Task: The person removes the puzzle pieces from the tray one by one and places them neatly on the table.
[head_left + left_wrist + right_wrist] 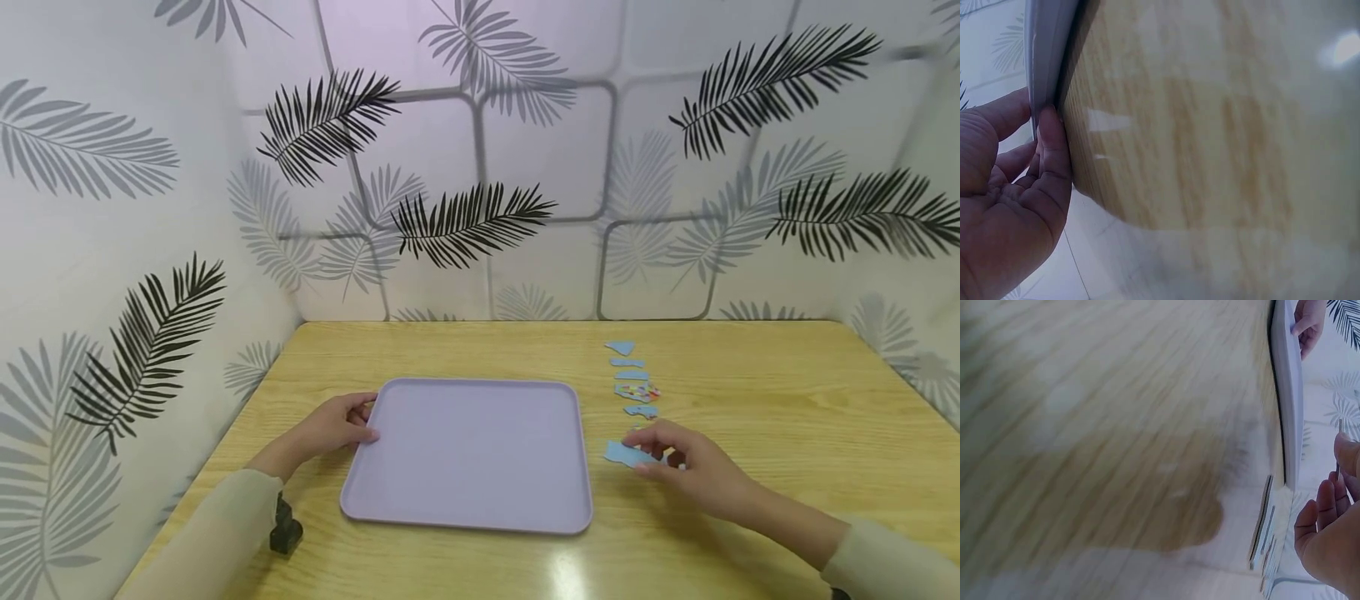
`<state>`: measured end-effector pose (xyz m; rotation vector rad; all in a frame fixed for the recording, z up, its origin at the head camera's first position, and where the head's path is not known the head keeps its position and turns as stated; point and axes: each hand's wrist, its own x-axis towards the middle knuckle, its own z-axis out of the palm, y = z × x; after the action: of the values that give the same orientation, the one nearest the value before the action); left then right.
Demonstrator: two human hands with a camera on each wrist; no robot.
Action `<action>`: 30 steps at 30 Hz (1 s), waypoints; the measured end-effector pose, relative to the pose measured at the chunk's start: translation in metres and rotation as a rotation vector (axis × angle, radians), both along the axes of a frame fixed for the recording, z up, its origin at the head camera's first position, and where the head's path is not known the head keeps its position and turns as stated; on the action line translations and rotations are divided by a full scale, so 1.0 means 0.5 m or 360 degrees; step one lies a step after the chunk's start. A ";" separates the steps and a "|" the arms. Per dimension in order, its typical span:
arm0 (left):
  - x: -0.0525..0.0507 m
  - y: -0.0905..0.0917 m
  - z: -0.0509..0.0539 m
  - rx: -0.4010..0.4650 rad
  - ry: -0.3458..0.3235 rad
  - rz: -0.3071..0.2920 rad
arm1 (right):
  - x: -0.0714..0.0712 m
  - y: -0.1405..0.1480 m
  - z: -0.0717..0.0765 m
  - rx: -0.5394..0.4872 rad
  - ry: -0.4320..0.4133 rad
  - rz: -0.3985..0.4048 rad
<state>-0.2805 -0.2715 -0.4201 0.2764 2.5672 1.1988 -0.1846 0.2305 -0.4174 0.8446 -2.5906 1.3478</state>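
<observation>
A pale lilac rectangular tray [472, 454] lies on the wooden table. My left hand [341, 425] grips its left edge, thumb at the rim; the left wrist view shows the same hand [1016, 181] with thumb and fingers on either side of the edge. Right of the tray, my right hand [693, 462] pinches a flat light blue piece [622, 453] with one wavy edge. In the right wrist view that piece is seen edge-on as a thin line [1339, 447] between thumb and fingers of the right hand [1335, 519].
Beyond the right hand, several flat pieces form a column: a light blue triangle [621, 347], narrow light blue strips [632, 375], a multicoloured piece [637, 392] and a small irregular one [641, 411]. Leaf-patterned walls [480, 275] border the table [750, 375] at the back and sides.
</observation>
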 end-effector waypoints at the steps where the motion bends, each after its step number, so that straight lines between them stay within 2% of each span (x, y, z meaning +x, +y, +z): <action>1: 0.000 0.001 0.000 -0.0003 -0.0001 0.0002 | 0.002 0.006 -0.001 0.0004 0.0012 0.0008; 7: -0.001 0.000 -0.004 0.0012 0.0011 -0.0017 | 0.008 0.040 -0.007 0.0039 0.0009 0.0032; 14: -0.001 0.000 -0.002 0.0010 0.0024 -0.0027 | 0.015 0.065 -0.026 0.0034 -0.0011 0.0158; 22: -0.003 -0.002 -0.005 0.0005 0.0016 -0.0028 | 0.022 0.081 -0.039 0.0079 -0.0016 0.0222; 30: -0.003 -0.001 -0.004 0.0002 0.0027 -0.0025 | 0.019 0.086 -0.043 0.0131 -0.0036 0.0227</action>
<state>-0.2819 -0.2720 -0.4221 0.3075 2.5737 1.1976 -0.1750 0.2735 -0.4387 1.0512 -2.6645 1.2992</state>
